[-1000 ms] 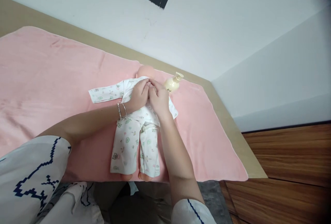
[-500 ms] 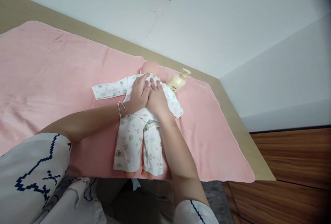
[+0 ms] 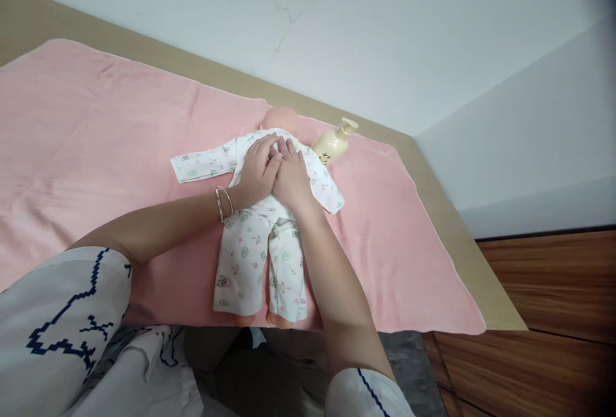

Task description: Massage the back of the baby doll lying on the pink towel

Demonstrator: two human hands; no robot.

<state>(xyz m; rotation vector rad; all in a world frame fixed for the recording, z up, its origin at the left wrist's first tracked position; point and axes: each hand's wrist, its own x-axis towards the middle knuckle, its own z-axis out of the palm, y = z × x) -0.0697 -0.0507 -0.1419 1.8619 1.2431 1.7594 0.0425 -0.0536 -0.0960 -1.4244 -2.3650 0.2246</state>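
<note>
A baby doll [image 3: 260,244] in white printed pyjamas lies on its back on a pink towel [image 3: 96,128], feet toward me and head [image 3: 279,117] toward the wall. Both my hands rest side by side on its chest. My left hand [image 3: 257,170], with bangles on the wrist, lies flat with fingers stretched over the top's front. My right hand [image 3: 290,176] presses beside it, fingers together on the cloth. The doll's sleeves spread out to left and right.
A cream pump bottle [image 3: 333,141] lies on the towel just right of the doll's head. The towel covers a beige tabletop [image 3: 486,295] set against a white wall. Wooden floor [image 3: 553,327] shows to the right. My patterned sleeves fill the lower corners.
My hands have stayed on the doll's chest, with fingers shifting slightly and flattening. The view has drifted a little, so the doll and bottle sit slightly further right.
</note>
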